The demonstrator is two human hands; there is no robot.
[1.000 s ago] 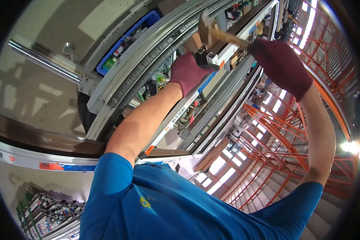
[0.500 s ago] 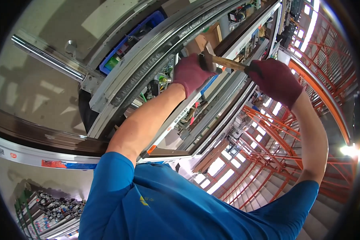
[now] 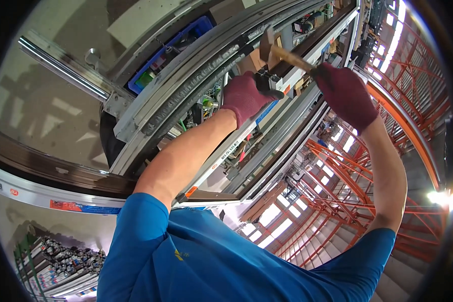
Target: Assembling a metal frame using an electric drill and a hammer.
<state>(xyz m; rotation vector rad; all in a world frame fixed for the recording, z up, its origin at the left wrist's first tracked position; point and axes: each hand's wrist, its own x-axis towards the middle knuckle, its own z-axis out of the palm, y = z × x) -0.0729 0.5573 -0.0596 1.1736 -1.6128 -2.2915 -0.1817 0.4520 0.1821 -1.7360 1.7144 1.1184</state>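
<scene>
Head cam: R hand (image 3: 346, 95), maroon glove w/ dark palm, is closed tight around the wooden handle of a hammer (image 3: 292, 58). Hammer head's up past the L hand (image 3: 245, 98), apart from it. L hand, same glove type, is at a small dark/silver piece (image 3: 273, 80) by the white frame bar (image 3: 206, 175), thumb out; fingers partly hidden, so can't tell if it's gripping. Blue bin (image 3: 203, 23) w/ bits in it sits beyond, upper L.
</scene>
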